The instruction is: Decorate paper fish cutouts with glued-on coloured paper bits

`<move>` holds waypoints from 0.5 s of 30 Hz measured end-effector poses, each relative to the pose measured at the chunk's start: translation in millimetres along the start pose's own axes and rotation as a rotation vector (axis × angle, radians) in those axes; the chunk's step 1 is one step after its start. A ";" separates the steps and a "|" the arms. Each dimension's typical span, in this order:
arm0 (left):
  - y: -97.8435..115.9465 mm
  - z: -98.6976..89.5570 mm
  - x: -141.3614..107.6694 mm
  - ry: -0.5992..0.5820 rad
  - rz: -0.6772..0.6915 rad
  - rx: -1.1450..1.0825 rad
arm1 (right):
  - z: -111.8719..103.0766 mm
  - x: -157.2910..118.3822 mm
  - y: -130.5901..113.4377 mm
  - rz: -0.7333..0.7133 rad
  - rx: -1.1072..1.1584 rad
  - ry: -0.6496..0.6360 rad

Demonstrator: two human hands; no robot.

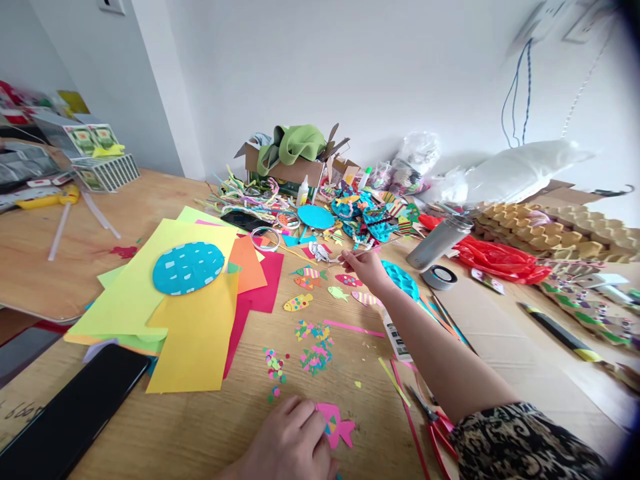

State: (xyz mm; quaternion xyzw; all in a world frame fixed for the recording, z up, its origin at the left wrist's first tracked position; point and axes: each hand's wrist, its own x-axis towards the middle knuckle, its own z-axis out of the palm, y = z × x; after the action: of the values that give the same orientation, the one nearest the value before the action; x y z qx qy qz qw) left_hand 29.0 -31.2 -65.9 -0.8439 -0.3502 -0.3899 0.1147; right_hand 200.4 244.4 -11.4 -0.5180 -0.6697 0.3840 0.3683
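At the bottom centre my left hand (293, 440) rests on the table with curled fingers, touching a pink paper fish (340, 427) that bears small coloured triangles. What its fingers hold, if anything, is hidden. My right hand (364, 267) reaches out past several decorated paper fish, pinching a thin stick (369, 249). Beside its fingertips lies a crumpled white piece (319, 251). A yellow spotted fish (299, 302) and a green fish (339, 293) lie nearer me. Small triangle scraps (316, 358) and round paper dots (275, 365) sit above my left hand.
Coloured paper sheets (195, 347) and a black phone (75, 413) lie left. Red scissors (437, 433), a glue bottle (397, 339), a tape roll (440, 276) and a tilted metal flask (440, 241) are right. Craft supplies and a cardboard box (305, 171) stand along the wall.
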 end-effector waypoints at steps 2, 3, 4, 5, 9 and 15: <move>0.1 0.0 -0.4 -0.003 0.000 0.001 | -1.3 0.0 0.1 0.028 0.072 0.011; 0.2 -0.1 -0.4 -0.006 0.001 0.000 | -1.9 -0.1 0.1 0.042 0.109 0.017; 0.3 -0.2 -0.2 -0.008 0.002 -0.001 | -2.3 -0.1 0.1 0.056 0.149 0.024; 0.3 -0.4 0.0 -0.010 0.001 -0.002 | -2.7 -0.1 0.0 0.070 0.189 0.032; 0.2 -1.0 0.8 -0.018 0.001 -0.002 | -3.8 0.3 -1.7 0.131 0.362 0.067; 0.5 -0.4 -1.2 -0.041 0.008 -0.001 | -9.3 -4.4 -12.7 0.209 0.596 0.111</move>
State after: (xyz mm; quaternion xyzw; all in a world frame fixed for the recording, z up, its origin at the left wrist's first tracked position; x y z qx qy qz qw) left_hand 28.6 -32.3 -66.4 -0.8533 -0.3490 -0.3720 0.1086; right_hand 204.3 239.3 3.6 -0.4734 -0.4498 0.5702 0.4984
